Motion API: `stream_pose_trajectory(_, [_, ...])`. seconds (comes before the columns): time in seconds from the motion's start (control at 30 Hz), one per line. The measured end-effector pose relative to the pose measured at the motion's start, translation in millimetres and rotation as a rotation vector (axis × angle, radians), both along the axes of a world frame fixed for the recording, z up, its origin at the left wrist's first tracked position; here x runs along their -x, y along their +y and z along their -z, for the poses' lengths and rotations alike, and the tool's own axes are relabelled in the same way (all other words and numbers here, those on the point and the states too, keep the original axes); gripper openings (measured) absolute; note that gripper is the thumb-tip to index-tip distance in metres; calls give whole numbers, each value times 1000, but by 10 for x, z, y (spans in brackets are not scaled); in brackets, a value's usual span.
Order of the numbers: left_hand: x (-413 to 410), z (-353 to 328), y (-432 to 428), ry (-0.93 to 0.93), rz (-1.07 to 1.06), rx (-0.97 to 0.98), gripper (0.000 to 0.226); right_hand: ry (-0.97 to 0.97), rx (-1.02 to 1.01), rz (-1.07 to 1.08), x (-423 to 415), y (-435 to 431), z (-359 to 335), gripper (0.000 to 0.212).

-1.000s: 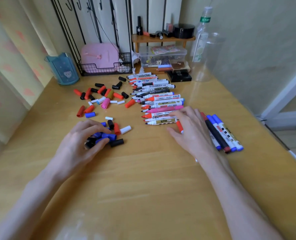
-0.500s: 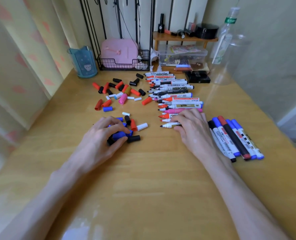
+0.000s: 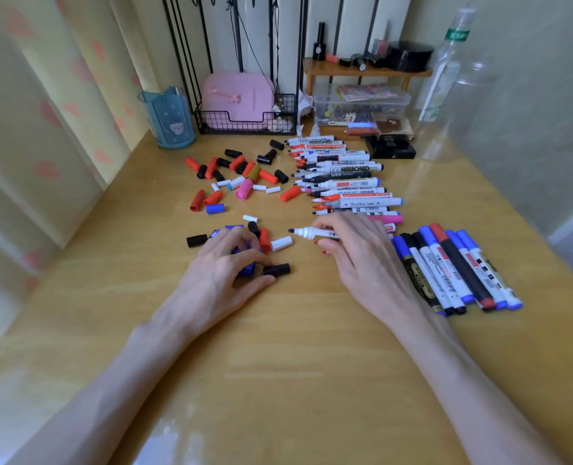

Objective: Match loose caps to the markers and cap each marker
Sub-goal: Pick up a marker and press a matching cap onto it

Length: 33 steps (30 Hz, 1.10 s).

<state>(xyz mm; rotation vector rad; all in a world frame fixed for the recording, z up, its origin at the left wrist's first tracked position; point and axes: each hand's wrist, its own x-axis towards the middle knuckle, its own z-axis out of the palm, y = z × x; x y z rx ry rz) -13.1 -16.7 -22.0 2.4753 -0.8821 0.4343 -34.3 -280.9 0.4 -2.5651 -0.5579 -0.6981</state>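
- We see a wooden surface set against a wall and curtain, with a blue cup and a wire basket at the back.
- Our right hand pinches an uncapped marker in its grip, dark tip pointing left, just above the surface.
- Our left hand curls its grip over blue caps, a black cap touching the thumb.
- Uncapped markers lie in a row behind; capped markers lie right of our right hand.
- Loose caps are scattered left of the row.
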Motion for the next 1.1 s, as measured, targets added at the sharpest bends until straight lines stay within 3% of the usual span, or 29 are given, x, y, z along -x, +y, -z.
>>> stream_pose_trajectory(0.13, [25, -12, -13, 2, -23, 68, 27, 83, -89, -47, 34, 25, 55, 20])
stream_pose_trajectory(0.47, [59, -122, 18, 96, -147, 299, 22, 80, -64, -28, 24, -13, 63, 23])
stream_pose_trajectory(0.93, [154, -163, -76, 81, -59, 292, 22, 91, -163, -101, 108, 142, 121, 28])
stream_pose_trajectory(1.1, [138, -146, -33, 97, -21, 148, 29, 111, -131, -136, 81, 90, 108, 24])
